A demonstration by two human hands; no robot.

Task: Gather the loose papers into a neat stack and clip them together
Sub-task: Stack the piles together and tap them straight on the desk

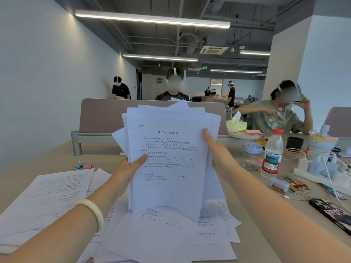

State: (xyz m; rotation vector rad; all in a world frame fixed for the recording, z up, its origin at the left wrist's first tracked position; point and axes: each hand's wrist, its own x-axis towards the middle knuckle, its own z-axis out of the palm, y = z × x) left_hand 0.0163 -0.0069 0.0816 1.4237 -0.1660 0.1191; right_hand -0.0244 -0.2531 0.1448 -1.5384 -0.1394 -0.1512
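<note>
Hands (131, 166) (214, 149) gripping uneven upright paper sheaf (171, 158)

Water bottle (272, 154), phone (331, 213), tissue box (236, 126) on desk (47, 160).

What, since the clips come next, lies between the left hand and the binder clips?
Head view: bare table between left hand and binder clips, with loose sheets just nearer.

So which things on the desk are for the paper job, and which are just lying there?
For the job: papers held by left hand and right hand, loose sheets, binder clips.
Just lying about: water bottle, tissue box, phone.
</note>
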